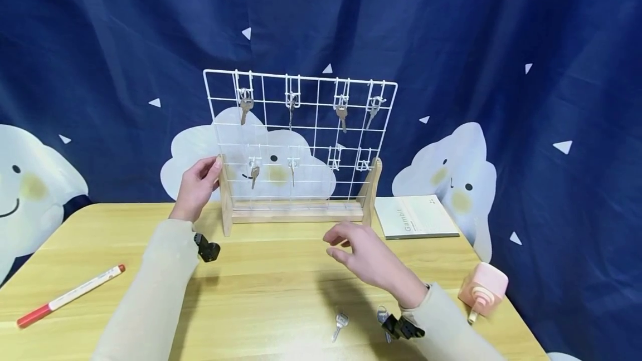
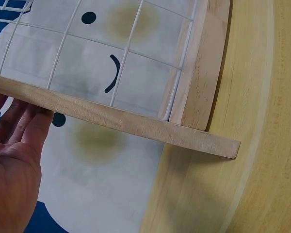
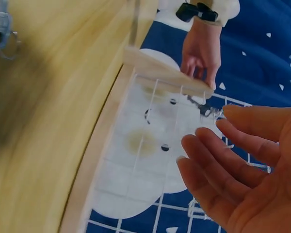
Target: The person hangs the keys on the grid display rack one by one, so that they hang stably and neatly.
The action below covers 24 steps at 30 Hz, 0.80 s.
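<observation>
We seem to be in a staged recording corner of a home or studio rather than a working room: a dark blue cloth backdrop printed with smiling white clouds and small triangles hangs in folds behind a light wooden table. On the table we see a white wire grid rack in a wooden stand hung with keys, a red-capped marker, a booklet and a small pink gadget, all laid out like props.

Open wooden table between hands and white wire grid rack on its wooden base. Obstacles: two silver loose keys near front, grey booklet and pink box-shaped gadget right, red-capped marker pen left.
</observation>
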Available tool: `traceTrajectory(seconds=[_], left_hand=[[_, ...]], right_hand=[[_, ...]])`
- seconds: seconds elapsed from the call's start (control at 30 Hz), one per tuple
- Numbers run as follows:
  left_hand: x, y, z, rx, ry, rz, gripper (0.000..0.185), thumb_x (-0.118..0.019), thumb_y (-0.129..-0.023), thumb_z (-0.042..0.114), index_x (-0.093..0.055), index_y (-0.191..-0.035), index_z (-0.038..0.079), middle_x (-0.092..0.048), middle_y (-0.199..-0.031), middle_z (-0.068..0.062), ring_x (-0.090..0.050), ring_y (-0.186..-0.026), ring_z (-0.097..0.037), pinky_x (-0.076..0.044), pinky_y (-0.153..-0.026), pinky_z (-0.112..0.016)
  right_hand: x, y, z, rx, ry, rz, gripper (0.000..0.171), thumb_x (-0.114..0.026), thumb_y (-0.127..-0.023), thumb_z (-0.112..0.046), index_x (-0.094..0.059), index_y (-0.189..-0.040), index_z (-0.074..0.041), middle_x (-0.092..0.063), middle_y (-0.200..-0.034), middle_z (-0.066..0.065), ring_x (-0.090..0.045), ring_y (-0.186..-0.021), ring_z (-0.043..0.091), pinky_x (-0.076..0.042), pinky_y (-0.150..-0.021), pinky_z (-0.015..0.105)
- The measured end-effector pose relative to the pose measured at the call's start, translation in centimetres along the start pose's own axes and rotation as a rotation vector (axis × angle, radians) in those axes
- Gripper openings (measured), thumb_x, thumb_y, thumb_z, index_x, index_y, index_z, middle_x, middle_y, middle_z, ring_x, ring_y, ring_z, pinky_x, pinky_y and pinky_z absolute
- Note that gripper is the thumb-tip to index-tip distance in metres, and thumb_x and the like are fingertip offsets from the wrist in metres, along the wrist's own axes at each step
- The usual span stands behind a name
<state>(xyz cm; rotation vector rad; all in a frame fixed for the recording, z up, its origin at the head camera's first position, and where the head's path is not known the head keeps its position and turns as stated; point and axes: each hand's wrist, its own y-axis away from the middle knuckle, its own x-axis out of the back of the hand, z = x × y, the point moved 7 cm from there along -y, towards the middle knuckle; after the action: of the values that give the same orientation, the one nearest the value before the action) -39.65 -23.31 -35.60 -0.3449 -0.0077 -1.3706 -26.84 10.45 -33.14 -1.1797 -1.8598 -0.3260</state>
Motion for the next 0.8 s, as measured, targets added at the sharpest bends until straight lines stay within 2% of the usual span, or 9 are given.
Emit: traceTrajectory(seconds=[0.23,0.47,0.6,0.73,0.8], left_hand=[[0.0,0.1,-0.1,0.008,0.006,0.007,0.061,-0.044,-0.103,0.045,-0.042,-0.147,0.003,-0.047,-0.14,-0.021,-0.043,-0.129,-0.034,-0.039,-0.107,-0.048],[0.2,0.2,-0.2,0.013,0.016,0.001,0.062,-0.044,-0.103,0.045,-0.04,-0.149,0.004,-0.045,-0.142,-0.022,-0.042,-0.131,-0.034,-0.039,-0.107,-0.048],[0.3,0.3,-0.3,0.02,0.013,-0.001,0.061,-0.043,-0.104,0.043,-0.04,-0.149,0.003,-0.045,-0.143,-0.022,-0.042,-0.131,-0.035,-0.039,-0.107,-0.048],[0.0,0.3,-0.1,0.004,0.016,-0.011,0.061,-0.043,-0.104,0.043,-0.039,-0.15,0.003,-0.043,-0.144,-0.023,-0.041,-0.132,-0.036,-0.039,-0.106,-0.048],[0.0,0.3,0.0,0.003,0.016,-0.013,0.061,-0.042,-0.104,0.042,-0.039,-0.15,0.002,-0.043,-0.145,-0.023,-0.041,-0.132,-0.036,-0.039,-0.106,-0.048]], right_hand=[[-1.3,2.2,1.7,-0.017,-0.026,-0.112,0.015,-0.069,-0.092,-0.009,-0.069,-0.107,-0.008,-0.067,-0.104,0.0,-0.065,-0.094,0.019,-0.056,-0.084,0.041],[-3.6,4.7,3.3,0.009,-0.032,-0.229,0.02,-0.072,-0.087,-0.004,-0.068,-0.107,-0.008,-0.066,-0.102,-0.002,-0.063,-0.093,0.014,-0.055,-0.085,0.036],[-5.8,5.9,3.6,0.025,0.054,-0.301,0.026,-0.075,-0.084,-0.005,-0.069,-0.109,-0.009,-0.061,-0.1,-0.008,-0.058,-0.09,0.007,-0.054,-0.082,0.026],[-6.8,6.4,4.0,0.035,0.187,-0.317,0.032,-0.08,-0.081,-0.011,-0.069,-0.111,-0.014,-0.055,-0.1,-0.012,-0.05,-0.088,0.004,-0.05,-0.08,0.024],[-6.9,6.5,4.1,0.039,0.214,-0.317,0.034,-0.081,-0.08,-0.011,-0.069,-0.111,-0.014,-0.052,-0.1,-0.011,-0.047,-0.086,0.005,-0.048,-0.078,0.024]])
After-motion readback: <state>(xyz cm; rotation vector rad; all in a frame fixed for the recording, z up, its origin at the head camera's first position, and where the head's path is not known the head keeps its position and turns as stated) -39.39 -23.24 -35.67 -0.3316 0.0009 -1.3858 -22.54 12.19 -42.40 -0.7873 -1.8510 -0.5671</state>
